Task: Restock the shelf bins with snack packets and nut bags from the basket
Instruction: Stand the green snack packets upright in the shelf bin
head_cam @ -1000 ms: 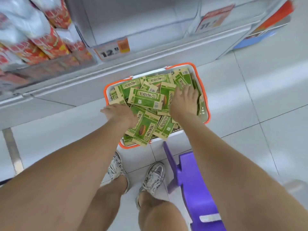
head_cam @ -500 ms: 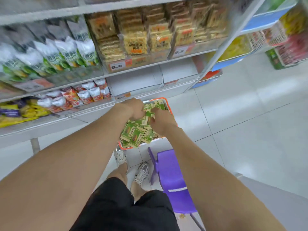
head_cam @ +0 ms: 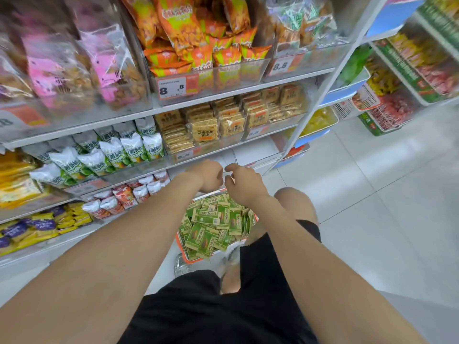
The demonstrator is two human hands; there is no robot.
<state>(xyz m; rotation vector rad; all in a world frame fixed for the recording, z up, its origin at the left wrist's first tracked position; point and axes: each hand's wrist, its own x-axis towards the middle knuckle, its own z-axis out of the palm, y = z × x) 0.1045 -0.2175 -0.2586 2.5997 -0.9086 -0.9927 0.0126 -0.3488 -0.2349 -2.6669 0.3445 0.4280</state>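
Observation:
The orange-rimmed basket [head_cam: 183, 247] is heaped with green nut packets [head_cam: 213, 219] and sits low in the middle, in front of my legs. My left hand [head_cam: 208, 177] and my right hand [head_cam: 242, 183] hover side by side just above the basket's far edge, fingers curled, almost touching. No packet shows in either hand, and what the fingers close on is hidden. Behind them the shelf bins hold white-green bags [head_cam: 111, 152], tan cracker packs [head_cam: 218, 122] and orange snack bags [head_cam: 198, 53].
Red-white packets [head_cam: 129, 194] and yellow-purple bags [head_cam: 42, 224] fill the lower shelves on the left. A second shelf unit [head_cam: 402, 78] with wire baskets stands at the right. White tiled floor [head_cam: 372, 194] lies open to the right of the basket.
My view has risen from the basket to the shelves. Both hands lifted out of the packets and came together above the basket's far edge. The purple stool is out of sight.

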